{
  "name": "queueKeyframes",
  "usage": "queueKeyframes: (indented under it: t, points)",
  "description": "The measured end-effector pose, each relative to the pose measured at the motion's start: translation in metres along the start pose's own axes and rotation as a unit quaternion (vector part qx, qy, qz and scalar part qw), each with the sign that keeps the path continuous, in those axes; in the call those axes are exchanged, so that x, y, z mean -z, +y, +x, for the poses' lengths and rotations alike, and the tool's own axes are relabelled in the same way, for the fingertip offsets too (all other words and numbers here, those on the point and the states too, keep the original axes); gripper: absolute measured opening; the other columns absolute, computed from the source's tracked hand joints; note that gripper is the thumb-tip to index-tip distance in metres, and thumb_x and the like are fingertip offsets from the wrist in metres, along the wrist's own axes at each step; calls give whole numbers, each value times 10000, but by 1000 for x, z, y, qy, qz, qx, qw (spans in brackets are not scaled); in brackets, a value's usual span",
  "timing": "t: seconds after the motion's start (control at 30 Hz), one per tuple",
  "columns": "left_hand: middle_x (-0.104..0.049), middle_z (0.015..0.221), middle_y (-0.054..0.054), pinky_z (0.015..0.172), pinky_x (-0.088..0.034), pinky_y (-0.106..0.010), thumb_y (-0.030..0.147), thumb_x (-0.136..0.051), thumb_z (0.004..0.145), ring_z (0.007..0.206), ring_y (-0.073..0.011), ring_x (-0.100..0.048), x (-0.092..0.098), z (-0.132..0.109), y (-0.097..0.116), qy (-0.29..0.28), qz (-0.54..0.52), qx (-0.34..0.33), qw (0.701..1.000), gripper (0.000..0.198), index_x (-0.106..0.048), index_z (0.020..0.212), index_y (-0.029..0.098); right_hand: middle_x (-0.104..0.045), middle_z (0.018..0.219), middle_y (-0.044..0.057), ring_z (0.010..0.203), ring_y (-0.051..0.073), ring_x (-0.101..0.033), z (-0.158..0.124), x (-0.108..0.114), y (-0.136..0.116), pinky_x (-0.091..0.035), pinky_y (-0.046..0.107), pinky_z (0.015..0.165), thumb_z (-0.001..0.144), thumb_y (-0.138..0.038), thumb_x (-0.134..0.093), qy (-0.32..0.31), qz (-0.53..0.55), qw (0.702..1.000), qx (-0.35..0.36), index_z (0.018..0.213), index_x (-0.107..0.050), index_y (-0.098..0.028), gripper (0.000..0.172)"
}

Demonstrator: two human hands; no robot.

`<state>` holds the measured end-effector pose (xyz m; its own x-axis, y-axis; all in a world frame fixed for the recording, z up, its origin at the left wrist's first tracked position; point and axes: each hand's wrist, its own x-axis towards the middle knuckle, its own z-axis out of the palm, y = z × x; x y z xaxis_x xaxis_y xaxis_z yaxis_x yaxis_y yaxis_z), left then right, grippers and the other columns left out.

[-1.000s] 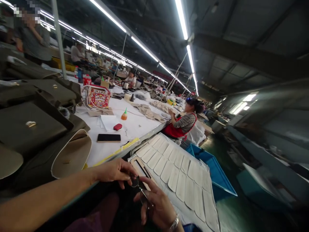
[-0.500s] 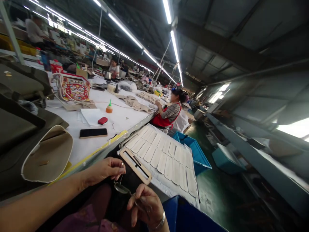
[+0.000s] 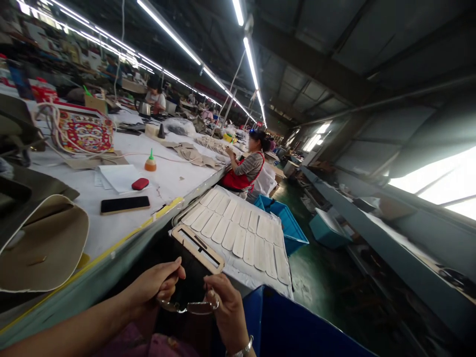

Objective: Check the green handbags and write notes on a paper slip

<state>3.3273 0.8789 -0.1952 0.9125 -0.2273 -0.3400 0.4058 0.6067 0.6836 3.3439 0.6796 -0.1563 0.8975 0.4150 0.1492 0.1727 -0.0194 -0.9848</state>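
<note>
A pair of eyeglasses [image 3: 199, 308] hangs between my two hands, low in the head view above my lap. My left hand [image 3: 158, 283] is closed around one side of the frame, its fingers partly hiding that lens. On the other side, my right hand [image 3: 227, 307] pinches the frame near the hinge, with a bracelet on its wrist. Just beyond the hands lies a tan rectangular frame piece [image 3: 199, 250] with a long slot. It rests at the near edge of a board covered with rows of pale strips [image 3: 240, 228].
On the white table [image 3: 130, 233] are a phone [image 3: 125, 205], a red case [image 3: 140, 184], an orange-filled bottle [image 3: 150, 162] and a patterned bag [image 3: 85, 129]. Olive bags [image 3: 44, 248] crowd the left. Blue bins [image 3: 286, 317] stand at right. A co-worker [image 3: 247, 163] sits farther along.
The eyeglasses have turned from a steep tilt to nearly level. My left hand has moved down and left, and my right hand now grips near the hinge. The view has swung right.
</note>
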Motion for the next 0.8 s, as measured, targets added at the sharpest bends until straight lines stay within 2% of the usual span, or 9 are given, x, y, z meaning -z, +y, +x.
queueKeyframes:
  t: [0.07,0.13,0.23,0.3,0.37,0.5,0.63,0.73,0.8]
  points:
    - [-209,442,90,423,-159,-220,548,-578,768,400,-51,-154,0,-1,-1,1,7,5,1000,384,-596,744,165,-580,862,34,634,97,-562,0,-4,2,-468,216,574,847,-382,-590,84,-53,995,12,982,-666,-193,244]
    - [-213,434,88,420,-141,-223,534,-567,784,391,-49,-147,1,-2,0,-4,3,6,1000,376,-604,737,162,-594,824,18,610,105,-561,-3,-7,3,-477,238,588,878,-377,-543,115,-47,992,5,996,-634,-207,226]
    - [-234,443,86,425,-112,-215,507,-553,809,390,-37,-149,3,-5,7,2,10,-17,1000,365,-614,760,150,-631,892,26,764,148,-600,-5,-6,4,-483,281,736,881,-344,-541,100,16,995,-3,976,-620,-213,180]
    - [-263,454,84,422,-119,-206,508,-552,810,394,-36,-173,3,-8,15,26,41,-43,998,375,-622,798,141,-631,905,31,793,148,-598,-4,-2,4,-474,276,755,842,-338,-596,77,81,993,-38,961,-609,-191,190]
    - [-289,457,80,412,-141,-202,544,-512,821,394,-43,-200,2,-12,24,54,102,-73,991,431,-626,849,130,-600,799,3,717,117,-571,1,0,3,-461,241,695,793,-333,-653,55,108,989,-80,968,-560,-173,255]
    - [-318,494,74,407,-178,-203,607,-421,835,416,-61,-245,-2,-19,31,95,220,-127,963,521,-582,966,129,-542,661,-51,583,95,-541,9,-1,5,-434,214,591,756,-359,-674,40,48,987,-147,1073,-447,-165,435]
    - [-312,490,79,411,-139,-202,571,-484,825,426,-58,-227,-8,-24,28,81,259,-128,954,465,-549,1014,151,-479,502,-66,404,68,-459,11,-1,11,-367,193,463,779,-450,-637,26,-13,986,-167,827,-511,-144,334]
    - [-373,504,69,411,-164,-207,533,-550,801,404,-48,-266,-22,-31,36,70,175,-124,974,394,-580,943,167,-380,402,-104,360,37,-389,13,4,5,-454,222,593,779,-462,-657,71,144,975,-157,748,-514,-166,331]
    - [-449,524,51,434,-230,-204,513,-611,759,414,-50,-344,-33,-41,49,56,97,-137,984,352,-612,864,178,-328,396,-122,349,18,-344,13,6,-16,-482,237,643,717,-438,-733,124,284,939,-150,752,-549,-171,326]
